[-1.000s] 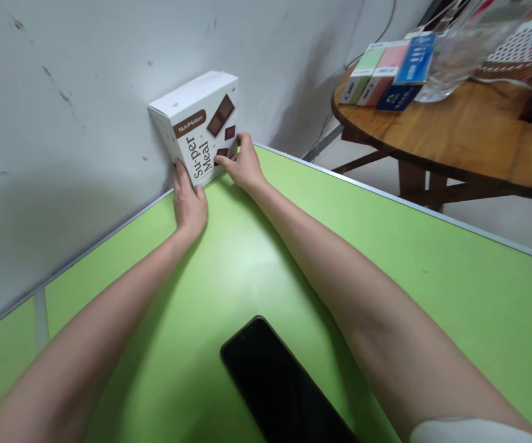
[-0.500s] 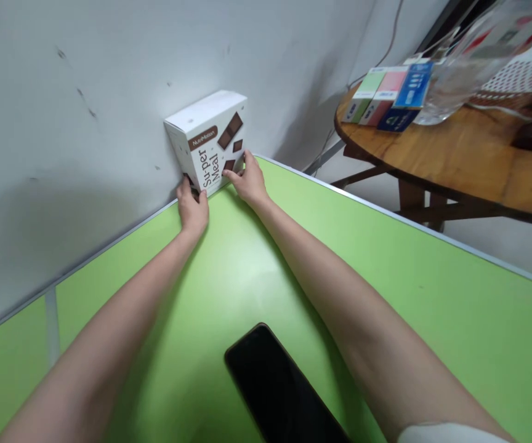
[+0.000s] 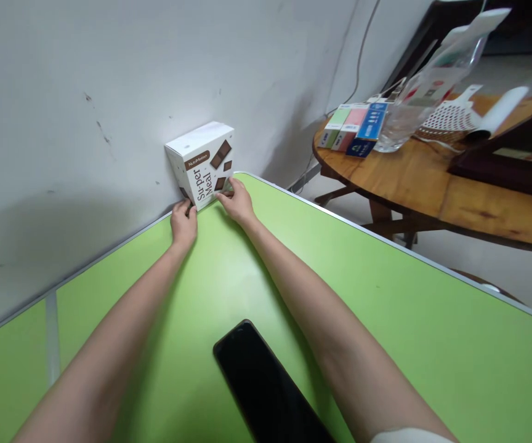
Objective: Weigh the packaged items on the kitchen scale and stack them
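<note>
A white snack box [image 3: 210, 169] with brown bar pictures and the words "NutriMotion Su-per Meal" stands upright against the wall, at the far corner of the green table. My left hand [image 3: 184, 226] is curled at its lower left corner, fingertips and thumb touching it; part of the fingers is hidden. At the lower right edge, my right hand [image 3: 238, 202] grips the same box between thumb and fingers. A black smartphone [image 3: 266, 381] lies on the table between my forearms.
The green table [image 3: 386, 320] has a pale metal edge and meets the wall on the left. Beyond a gap, a round wooden table [image 3: 432, 191] carries coloured boxes [image 3: 353, 129], a clear plastic bottle [image 3: 399, 114] and a white perforated basket [image 3: 451, 120].
The view has shifted, bringing more of the wooden table into sight. My left hand has slid a little lower at the box's corner. The right keeps its place at the box.
</note>
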A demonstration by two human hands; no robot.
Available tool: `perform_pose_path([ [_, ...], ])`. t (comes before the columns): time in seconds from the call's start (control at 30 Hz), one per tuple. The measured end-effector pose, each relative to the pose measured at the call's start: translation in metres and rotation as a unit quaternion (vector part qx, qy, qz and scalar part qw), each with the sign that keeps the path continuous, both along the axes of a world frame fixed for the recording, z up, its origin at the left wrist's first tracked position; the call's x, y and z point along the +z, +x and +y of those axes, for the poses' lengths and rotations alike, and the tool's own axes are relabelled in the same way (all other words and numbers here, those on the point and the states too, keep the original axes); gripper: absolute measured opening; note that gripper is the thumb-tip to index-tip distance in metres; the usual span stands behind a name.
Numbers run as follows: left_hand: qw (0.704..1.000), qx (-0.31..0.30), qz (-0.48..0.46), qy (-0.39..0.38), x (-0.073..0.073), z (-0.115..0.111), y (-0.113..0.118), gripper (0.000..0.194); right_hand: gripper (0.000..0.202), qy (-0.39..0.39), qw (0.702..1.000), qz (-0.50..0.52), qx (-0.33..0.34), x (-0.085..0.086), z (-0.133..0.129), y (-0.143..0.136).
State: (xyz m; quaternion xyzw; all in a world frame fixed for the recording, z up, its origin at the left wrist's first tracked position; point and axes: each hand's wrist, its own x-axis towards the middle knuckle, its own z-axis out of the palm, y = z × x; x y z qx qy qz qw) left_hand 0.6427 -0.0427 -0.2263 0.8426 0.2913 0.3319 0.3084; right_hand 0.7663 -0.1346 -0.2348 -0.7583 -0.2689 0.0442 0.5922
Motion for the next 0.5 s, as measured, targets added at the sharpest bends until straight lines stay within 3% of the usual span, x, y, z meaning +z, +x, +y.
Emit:
perform_pose_path([
  [0.2,0.999,-0.014,0.010,-0.027,0.001,0.003,0.001,0.031,0.064,0.028,0.999,0.011,-0.010,-0.009,0.006,0.003],
  [0.33,0.996,-0.021,0.027,-0.083,0.008,-0.003,-0.002,0.034,0.053,0.043,0.998,0.041,-0.022,-0.001,0.002,0.000],
  [0.43,0.988,-0.023,0.049,-0.145,0.020,-0.015,-0.021,0.035,0.048,0.051,0.997,0.056,-0.016,0.012,-0.006,-0.010],
  [0.5,0.978,-0.032,0.069,-0.193,0.031,-0.025,-0.047,0.038,0.047,0.052,0.996,0.072,0.004,0.022,-0.013,-0.024],
])
